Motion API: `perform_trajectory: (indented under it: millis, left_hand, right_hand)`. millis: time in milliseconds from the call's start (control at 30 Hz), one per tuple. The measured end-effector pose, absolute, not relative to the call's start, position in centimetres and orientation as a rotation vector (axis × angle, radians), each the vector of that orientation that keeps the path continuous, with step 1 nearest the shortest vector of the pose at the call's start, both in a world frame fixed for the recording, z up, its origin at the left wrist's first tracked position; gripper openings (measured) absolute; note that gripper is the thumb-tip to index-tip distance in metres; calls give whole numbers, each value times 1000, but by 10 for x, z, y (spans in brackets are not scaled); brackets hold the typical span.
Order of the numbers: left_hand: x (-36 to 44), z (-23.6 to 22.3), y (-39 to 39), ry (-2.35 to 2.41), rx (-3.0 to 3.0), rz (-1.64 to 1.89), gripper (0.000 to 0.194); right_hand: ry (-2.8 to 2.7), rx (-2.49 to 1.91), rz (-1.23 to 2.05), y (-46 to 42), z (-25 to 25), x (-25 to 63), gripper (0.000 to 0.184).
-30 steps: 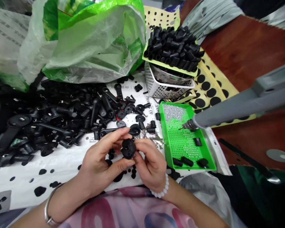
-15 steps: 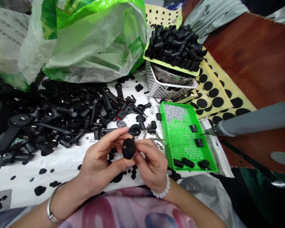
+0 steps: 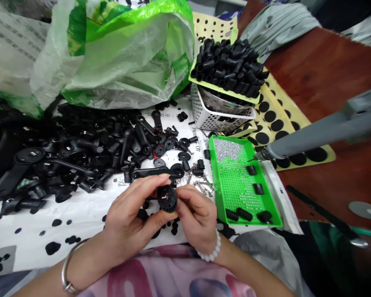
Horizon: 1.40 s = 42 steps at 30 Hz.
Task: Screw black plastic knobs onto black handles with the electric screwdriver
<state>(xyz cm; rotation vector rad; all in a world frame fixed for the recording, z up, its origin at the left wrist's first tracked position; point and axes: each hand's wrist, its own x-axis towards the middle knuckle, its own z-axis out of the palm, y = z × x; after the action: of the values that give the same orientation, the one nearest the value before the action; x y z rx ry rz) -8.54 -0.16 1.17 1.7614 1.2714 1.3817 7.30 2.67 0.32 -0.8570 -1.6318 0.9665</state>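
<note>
Between my two hands is a round black plastic part (image 3: pixel 167 202) with a small metal piece at its centre, its flat face turned toward me. My left hand (image 3: pixel 128 212) grips it by the rim, thumb below and fingers above. The thumb and fingers of my right hand (image 3: pixel 199 214) pinch its right side; what else the fingertips cover is hidden. Just beyond the hands lie a black crank-like arm (image 3: pixel 154 172) and loose metal pins (image 3: pixel 204 185). To the right, a green tray (image 3: pixel 215 189) holds small silver screws (image 3: pixel 227 149) and several black sleeves (image 3: pixel 244 213).
A grey powered screwdriver (image 3: pixel 309 138) reaches in from the right, its tip over the tray's edge. Black parts (image 3: pixel 80 152) are heaped at left before a green-and-clear plastic bag (image 3: pixel 123 62). Black tubes (image 3: pixel 231 64) fill a yellow tray above a white basket (image 3: pixel 204 115).
The screwdriver has swung left, so its tip now reaches the green tray's edge. The round part is turned slightly in my hands, its face showing more. My grip looks about the same.
</note>
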Motion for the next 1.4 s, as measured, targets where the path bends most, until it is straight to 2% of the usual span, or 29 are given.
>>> perform_trajectory:
  millis: [100,233,300,367,533,700,867,1033,1133,1267,1400]
  left_hand:
    - [-87,12,-3,1241,1714,1384,60]
    - [-91,11,-4,1204,1681,1347,56]
    - [-93,11,-4,1207,1720,1355,54]
    - [-94,12,-4,1240,1792,1358,53]
    - [-88,14,-2,1343,1883,1369,51]
    - [-82,11,-2,1415,1880,1400,54]
    - [-82,11,0,1444,1846,1338,48]
    - [-82,18,4,1432,1651,1307,33]
    - [-82,20,5,1429,1599,1289,30]
    - [-84,20,4,1482,1639,1252,32]
    - [-91,19,-2,1321,1574,1229,42]
  right_hand:
    - [-1540,-874,1115,25,2,71,10]
    - [-1254,-913,1639,23,0,70,17]
    - [-1194,-917,1737,22,-1,70,19]
    - [-1264,-918,1636,21,-1,71,16]
    - [-1515,-962,1144,18,-3,70,11]
    - [-1519,-961,1052,18,-5,66,9]
    - [-1478,-996,1102,17,-7,64,10]
    - [-1199,-1028,1557,16,-7,60,19]
    - [-1089,-1055,1666,17,-6,57,25]
    - [-1061,-1051,1703,19,-6,55,27]
    - [-1128,-972,1647,20,-7,56,19]
